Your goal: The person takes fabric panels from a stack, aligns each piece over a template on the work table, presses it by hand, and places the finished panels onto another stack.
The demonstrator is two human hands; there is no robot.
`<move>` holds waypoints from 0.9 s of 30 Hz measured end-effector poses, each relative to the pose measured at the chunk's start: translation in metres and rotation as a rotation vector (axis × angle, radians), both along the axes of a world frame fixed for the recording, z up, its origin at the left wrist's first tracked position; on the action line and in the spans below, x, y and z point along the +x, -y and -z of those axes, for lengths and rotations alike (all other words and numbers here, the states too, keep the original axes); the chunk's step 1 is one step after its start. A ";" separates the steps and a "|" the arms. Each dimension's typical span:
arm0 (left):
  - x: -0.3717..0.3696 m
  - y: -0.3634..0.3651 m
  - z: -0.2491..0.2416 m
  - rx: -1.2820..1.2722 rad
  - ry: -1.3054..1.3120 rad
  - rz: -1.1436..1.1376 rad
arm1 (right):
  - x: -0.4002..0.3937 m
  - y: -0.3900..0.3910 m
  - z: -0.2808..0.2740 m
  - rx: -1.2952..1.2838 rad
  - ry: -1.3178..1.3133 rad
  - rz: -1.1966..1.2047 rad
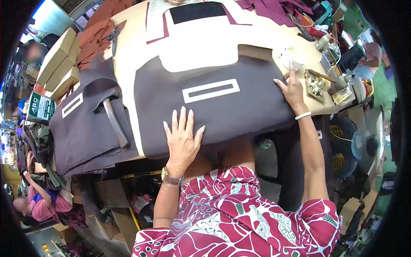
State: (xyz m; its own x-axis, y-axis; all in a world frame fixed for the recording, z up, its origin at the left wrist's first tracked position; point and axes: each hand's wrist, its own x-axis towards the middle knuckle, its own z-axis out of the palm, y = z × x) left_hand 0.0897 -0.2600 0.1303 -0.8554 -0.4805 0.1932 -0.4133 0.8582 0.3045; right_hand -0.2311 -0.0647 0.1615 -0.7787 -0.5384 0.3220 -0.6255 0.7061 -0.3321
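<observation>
A large dark brown panel [239,115] with a wide cut-out in its far edge lies over the table in front of me. On its middle sits a white rectangular frame [211,91] with a narrow dark slot. My left hand [183,136] lies flat on the panel near its front edge, fingers spread and holding nothing. At the panel's right edge is my right hand [293,91], fingers apart, its index finger reaching to a white round thing [294,59]. To the left, a hammer [112,120] rests on a stack of similar dark panels [81,137].
Cardboard boxes [60,64] and a green ABC box [41,107] stand at the left. A dark metal tool [114,41] lies near rust-coloured cloth [92,40]. A brush-like handle [322,76] and small containers crowd the right corner. Another person [47,199] is at the lower left.
</observation>
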 end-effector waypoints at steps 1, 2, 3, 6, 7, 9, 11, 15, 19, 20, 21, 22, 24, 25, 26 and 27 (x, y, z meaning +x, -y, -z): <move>-0.002 -0.002 0.002 -0.005 -0.020 -0.001 | -0.002 -0.001 0.005 0.013 -0.182 -0.015; -0.003 -0.002 0.002 -0.015 -0.027 -0.016 | -0.005 -0.005 0.008 0.029 -0.369 -0.022; -0.005 -0.002 -0.001 -0.006 -0.022 -0.027 | -0.014 -0.008 0.006 0.010 -0.517 -0.058; -0.007 0.000 0.000 0.049 -0.094 -0.022 | -0.038 -0.012 -0.019 0.113 -0.527 0.104; -0.007 0.000 0.003 0.041 -0.116 -0.017 | -0.052 -0.013 -0.023 0.182 -0.515 0.157; -0.007 -0.001 0.004 0.067 -0.150 -0.019 | -0.070 -0.014 -0.030 0.277 -0.432 0.238; -0.008 -0.003 0.005 0.075 -0.160 -0.029 | -0.084 -0.012 -0.032 0.332 -0.296 0.293; -0.006 -0.010 0.005 0.062 -0.151 -0.049 | -0.086 -0.002 -0.044 0.486 -0.079 0.272; -0.010 -0.006 0.001 -0.023 -0.200 -0.045 | -0.082 -0.013 -0.040 0.244 -0.353 0.275; -0.015 -0.001 0.000 -0.075 -0.275 -0.022 | -0.085 -0.021 -0.034 0.222 -0.414 0.254; -0.020 0.004 -0.005 -0.097 -0.325 -0.004 | -0.087 -0.025 -0.028 0.197 -0.471 0.226; -0.023 0.009 -0.010 -0.093 -0.287 -0.007 | -0.082 -0.026 -0.028 0.257 -0.439 0.228; -0.029 0.022 -0.011 -0.114 -0.248 0.016 | -0.071 -0.027 -0.029 0.307 -0.411 0.216; -0.033 0.028 -0.007 -0.135 -0.252 0.046 | -0.071 -0.027 -0.028 0.300 -0.418 0.206; -0.036 0.035 -0.004 -0.143 -0.270 0.072 | -0.071 -0.027 -0.027 0.301 -0.443 0.182; -0.036 0.036 -0.010 -0.084 -0.151 0.051 | -0.065 -0.023 -0.030 0.354 -0.435 0.163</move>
State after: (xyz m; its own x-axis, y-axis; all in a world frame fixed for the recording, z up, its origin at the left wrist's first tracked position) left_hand 0.0540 -0.2961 0.1405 -0.8367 -0.4138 0.3589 -0.3236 0.9020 0.2857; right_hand -0.2959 -0.0422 0.1916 -0.6969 -0.5559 0.4532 -0.5254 0.8258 0.2050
